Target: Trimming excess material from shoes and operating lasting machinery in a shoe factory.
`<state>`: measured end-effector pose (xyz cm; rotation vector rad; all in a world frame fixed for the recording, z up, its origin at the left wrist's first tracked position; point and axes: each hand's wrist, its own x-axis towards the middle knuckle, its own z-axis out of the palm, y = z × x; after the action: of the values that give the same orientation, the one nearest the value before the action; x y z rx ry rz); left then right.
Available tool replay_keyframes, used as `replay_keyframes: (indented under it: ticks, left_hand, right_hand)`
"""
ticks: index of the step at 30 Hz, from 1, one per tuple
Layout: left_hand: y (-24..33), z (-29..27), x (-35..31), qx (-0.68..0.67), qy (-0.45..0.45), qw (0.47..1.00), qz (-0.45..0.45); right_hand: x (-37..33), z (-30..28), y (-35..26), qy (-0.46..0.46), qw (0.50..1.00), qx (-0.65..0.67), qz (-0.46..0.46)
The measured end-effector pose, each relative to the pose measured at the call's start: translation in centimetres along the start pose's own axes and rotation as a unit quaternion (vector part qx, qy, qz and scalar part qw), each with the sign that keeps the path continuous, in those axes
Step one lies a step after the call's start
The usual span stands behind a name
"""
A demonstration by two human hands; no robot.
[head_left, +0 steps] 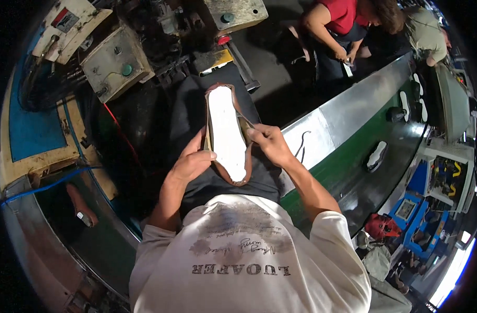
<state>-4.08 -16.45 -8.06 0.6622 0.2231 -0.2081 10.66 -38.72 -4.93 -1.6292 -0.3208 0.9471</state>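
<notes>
In the head view, a brown shoe upper (224, 172) sits bottom-up between the two hands, over the lap, with a white sole board (226, 125) laid along it. The left hand (192, 163) pinches the near-left edge, thumb on the rim; the right hand (271, 143) pinches the opposite side edge, fingers bent, farther up.

So how far along are we? The board is in place, lengthwise within the upper. The side edges stand up around it, not folded over, so closing them down looks like the part left; whether anything is glued, I cannot tell.

Now the surroundings! Just beyond the right hand runs a metal ledge (327, 130), carrying a dark curved strip (302, 146); that ledge stands between this hand and the green worktop (322, 180), where a white-soled shoe (377, 156) lies farther right. Well left of the left hand, a brown shoe (81, 206) rests in a trough. Ahead of both hands, a machine box (118, 62) crowds the left, while a co-worker (335, 26) sits ahead and right.
</notes>
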Motion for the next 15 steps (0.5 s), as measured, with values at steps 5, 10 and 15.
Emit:
replay_keyframes:
  ticks: [5, 10, 15]
  left_hand:
    - [1.9, 0.1, 0.7, 0.079, -0.005, 0.996, 0.046]
    - [5.6, 1.6, 5.7, 0.297, 0.208, 0.922, 0.138]
    - [6.4, 1.0, 6.2, 0.34, 0.176, 0.911, 0.152]
  right_hand:
    - [-0.8, 0.2, -0.5, 0.007, 0.994, -0.11, -0.012]
    - [-0.5, 3.2, -2.6, 0.078, 0.951, -0.24, -0.181]
    - [3.3, 4.3, -4.4, 0.129, 0.972, -0.157, -0.119]
